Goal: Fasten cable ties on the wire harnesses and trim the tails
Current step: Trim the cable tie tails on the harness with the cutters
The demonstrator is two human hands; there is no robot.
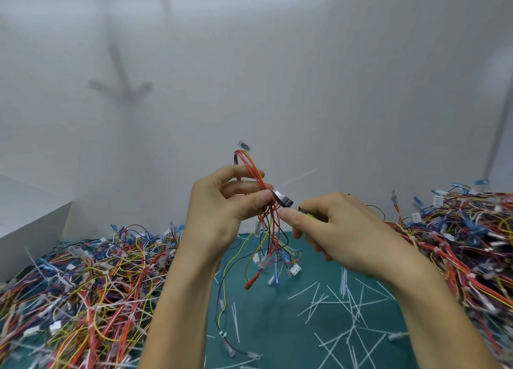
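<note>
White wall (249,63) backs a teal mat (272,327) flanked by 2 harness piles (83,285). Left hand (222,210) pinches a red-and-yellow harness (273,229), upright above the mat, connectors dangling. Right hand (341,229) grips a green-handled cutter (283,200), blades at the tie's tail (299,177), which points up-right. White offcuts (347,299) litter the mat.

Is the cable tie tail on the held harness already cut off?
Not yet: the thin white plastic tail sticks out past the metal cutter.
</note>
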